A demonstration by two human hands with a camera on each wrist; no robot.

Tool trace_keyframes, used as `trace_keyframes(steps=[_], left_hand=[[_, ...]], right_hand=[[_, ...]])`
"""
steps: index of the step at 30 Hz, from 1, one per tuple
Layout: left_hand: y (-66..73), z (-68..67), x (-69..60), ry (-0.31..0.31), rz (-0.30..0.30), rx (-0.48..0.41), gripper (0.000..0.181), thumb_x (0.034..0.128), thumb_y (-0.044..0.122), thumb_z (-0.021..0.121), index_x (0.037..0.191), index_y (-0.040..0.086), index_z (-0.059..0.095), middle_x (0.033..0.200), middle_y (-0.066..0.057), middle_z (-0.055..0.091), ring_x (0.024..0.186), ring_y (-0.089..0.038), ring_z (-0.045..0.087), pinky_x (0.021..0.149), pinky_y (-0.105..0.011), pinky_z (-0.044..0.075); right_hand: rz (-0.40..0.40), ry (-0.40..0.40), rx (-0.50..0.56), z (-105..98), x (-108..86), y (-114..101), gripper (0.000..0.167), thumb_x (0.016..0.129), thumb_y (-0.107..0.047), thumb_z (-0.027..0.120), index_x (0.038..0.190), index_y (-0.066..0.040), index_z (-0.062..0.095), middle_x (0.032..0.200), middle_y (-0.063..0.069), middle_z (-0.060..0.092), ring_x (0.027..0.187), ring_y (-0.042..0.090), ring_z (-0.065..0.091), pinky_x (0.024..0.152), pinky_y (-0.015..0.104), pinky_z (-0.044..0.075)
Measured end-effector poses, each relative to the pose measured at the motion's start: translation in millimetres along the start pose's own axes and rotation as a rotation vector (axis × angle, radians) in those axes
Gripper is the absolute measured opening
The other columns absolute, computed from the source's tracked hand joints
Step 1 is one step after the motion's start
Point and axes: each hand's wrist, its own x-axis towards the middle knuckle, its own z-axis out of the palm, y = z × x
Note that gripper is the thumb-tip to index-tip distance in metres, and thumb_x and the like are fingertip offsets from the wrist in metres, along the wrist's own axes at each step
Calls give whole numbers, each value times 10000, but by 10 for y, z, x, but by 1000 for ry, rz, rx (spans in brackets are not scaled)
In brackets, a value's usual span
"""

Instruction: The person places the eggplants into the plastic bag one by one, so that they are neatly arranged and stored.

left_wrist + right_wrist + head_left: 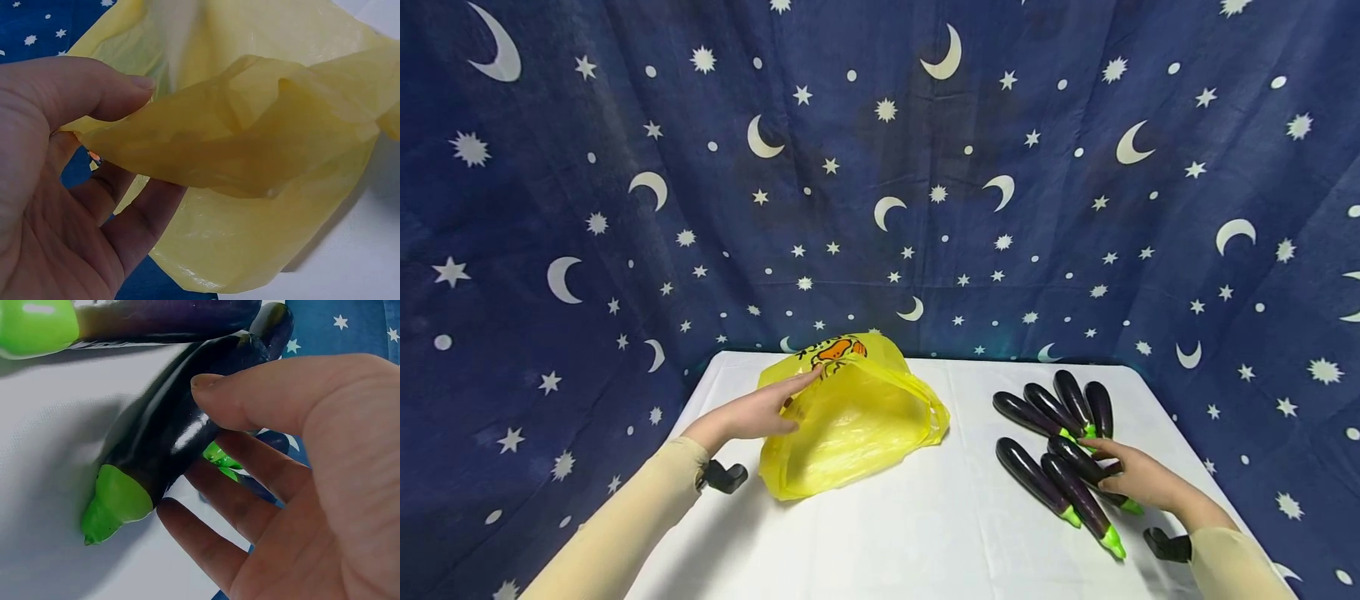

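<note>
A yellow plastic bag point(857, 425) with a printed picture stands on the table, its mouth gaping toward me. My left hand point(763, 410) holds the left side of that mouth. In the left wrist view the bag's film point(206, 144) runs between thumb and fingers. Over on the right, my right hand point(1142, 479) grips a dark purple eggplant point(1071, 457) with a green stem end. The right wrist view has the thumb on top of this eggplant point(181, 419) and the fingers along its far side, partly hidden.
Two eggplants point(1033, 475) lie beside the gripped one, nearer the bag. Behind them several more eggplants point(1048, 406) are fanned out. A white cloth covers the table point(910, 542). A blue curtain point(850, 275) with moons and stars hangs at the back and sides.
</note>
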Motion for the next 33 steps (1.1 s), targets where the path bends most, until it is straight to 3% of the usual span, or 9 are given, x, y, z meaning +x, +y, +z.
trace_keyframes(steps=[13, 20, 26, 33], left_hand=[[-16, 10, -20, -23, -7, -50, 967, 892, 15, 674, 1663, 239, 135, 1693, -100, 173, 1294, -340, 520, 1087, -481, 431], [-12, 10, -20, -18, -41, -46, 975, 889, 25, 681, 1661, 271, 139, 1692, -78, 182, 1251, -320, 541, 1056, -452, 461], [-25, 26, -17, -12, -44, -64, 966, 890, 31, 677, 1660, 273, 147, 1692, -68, 185, 1289, -322, 520, 1082, -470, 439], [-33, 62, -34, -3, -29, -66, 960, 886, 21, 654, 1661, 265, 143, 1694, -64, 180, 1295, -324, 511, 1093, -487, 425]], right_hand=[[0, -62, 41, -33, 23, 59, 747, 769, 79, 672, 1478, 82, 436, 1309, 378, 526, 1141, 523, 577, 785, 422, 541], [-14, -104, 81, -104, 55, 85, 766, 756, 106, 659, 1483, 92, 416, 1221, 299, 583, 1016, 374, 585, 687, 359, 530], [27, -154, 170, -151, 72, 107, 757, 791, 117, 658, 1494, 103, 376, 1249, 358, 539, 1021, 395, 614, 692, 434, 576], [40, -157, 160, -132, 58, 129, 821, 727, 131, 663, 1498, 91, 386, 1232, 324, 560, 986, 375, 619, 649, 410, 569]])
